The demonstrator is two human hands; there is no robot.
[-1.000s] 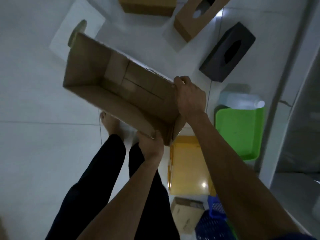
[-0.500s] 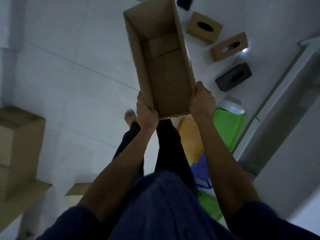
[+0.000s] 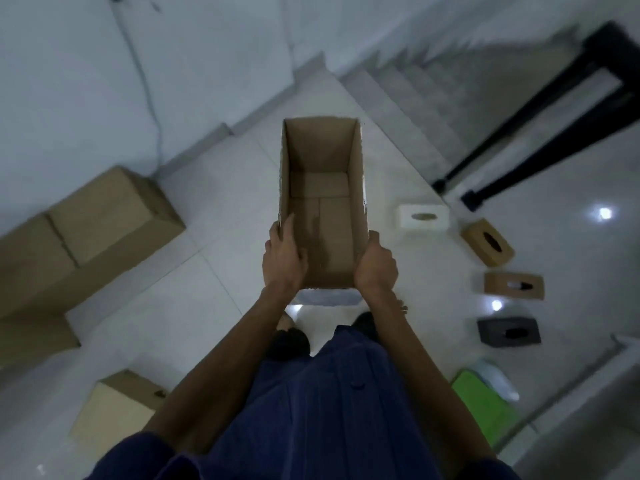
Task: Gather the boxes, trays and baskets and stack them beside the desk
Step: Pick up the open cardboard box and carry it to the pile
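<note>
We hold the empty cardboard box (image 3: pixel 322 209) mouth-up above the floor, left hand (image 3: pixel 282 258) and right hand (image 3: pixel 375 265) each clamped on 1 side wall near us, probably to carry it steadily toward the stacked cartons (image 3: pixel 86 230).

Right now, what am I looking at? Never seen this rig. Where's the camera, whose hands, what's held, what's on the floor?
There is no robot. One camera sits on a person's head and looks down at their own arms. The left hand and right hand each grip a side wall of an open, empty cardboard box, held above the tiled floor. On the floor at right lie a white tissue box, two brown ones, a black one and a green tray. Closed cartons stand at left. Stairs rise ahead.
</note>
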